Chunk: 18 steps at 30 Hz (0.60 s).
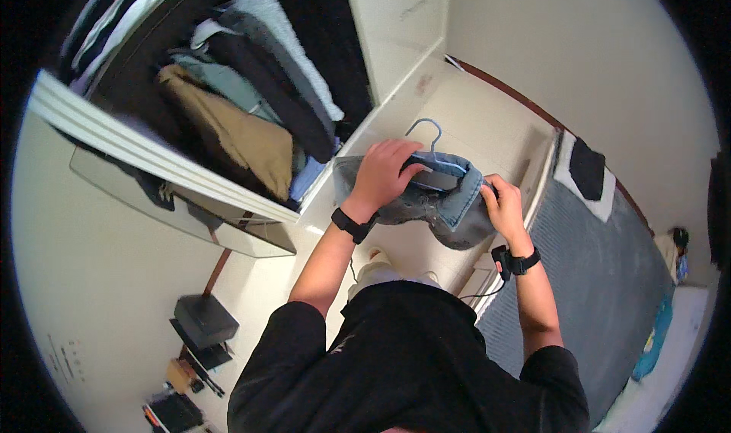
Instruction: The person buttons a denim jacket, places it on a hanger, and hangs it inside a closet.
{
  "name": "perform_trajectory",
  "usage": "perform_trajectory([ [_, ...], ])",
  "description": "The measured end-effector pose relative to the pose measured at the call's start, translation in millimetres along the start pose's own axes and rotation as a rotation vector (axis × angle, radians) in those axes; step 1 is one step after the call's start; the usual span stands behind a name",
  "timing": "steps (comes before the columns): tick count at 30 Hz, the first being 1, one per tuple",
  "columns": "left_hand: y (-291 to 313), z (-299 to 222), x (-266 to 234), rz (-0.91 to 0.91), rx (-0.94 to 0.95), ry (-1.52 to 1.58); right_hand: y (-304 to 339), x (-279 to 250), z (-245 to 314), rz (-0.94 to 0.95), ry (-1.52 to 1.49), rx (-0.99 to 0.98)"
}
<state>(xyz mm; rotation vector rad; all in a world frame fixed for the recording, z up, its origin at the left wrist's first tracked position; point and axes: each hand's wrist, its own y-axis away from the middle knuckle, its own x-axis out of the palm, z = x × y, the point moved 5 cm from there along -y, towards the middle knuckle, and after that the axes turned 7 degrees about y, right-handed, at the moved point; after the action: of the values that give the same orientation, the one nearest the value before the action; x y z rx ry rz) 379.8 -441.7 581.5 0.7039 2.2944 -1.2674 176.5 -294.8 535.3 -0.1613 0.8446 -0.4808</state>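
Observation:
A dark grey jacket [466, 231] with a blue denim collar [461, 202] hangs in front of me on a light blue hanger [437, 131]. The hanger's hook sticks up above the collar, and its lower part runs inside the neck opening. My left hand [386, 176] is closed over the left side of the jacket near the collar, with the thumb toward the neck opening. At the right end of the collar, my right hand [503, 208] pinches the cloth between thumb and fingers. Both wrists wear black straps.
An open wardrobe [365, 33] with several hanging clothes [228, 121] stands at the far left. On the right is a bed [586, 281] with a grey cover and folded black and white cloths [587, 167]. A black box [205, 320] stands at the lower left.

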Motion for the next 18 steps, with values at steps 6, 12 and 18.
perform_trajectory([
  [6,25.0,58.5,-52.4,-0.061,-0.167,0.03,-43.2,19.6,69.8,0.269,-0.058,-0.129],
  [12,35.9,91.3,-106.7,-0.184,-0.197,0.063,-67.1,58.8,76.1,0.507,-0.041,-0.173],
  [18,76.7,155.4,-190.2,-0.584,-0.338,-0.121,-97.3,82.3,105.2,0.52,-0.23,-0.133],
])
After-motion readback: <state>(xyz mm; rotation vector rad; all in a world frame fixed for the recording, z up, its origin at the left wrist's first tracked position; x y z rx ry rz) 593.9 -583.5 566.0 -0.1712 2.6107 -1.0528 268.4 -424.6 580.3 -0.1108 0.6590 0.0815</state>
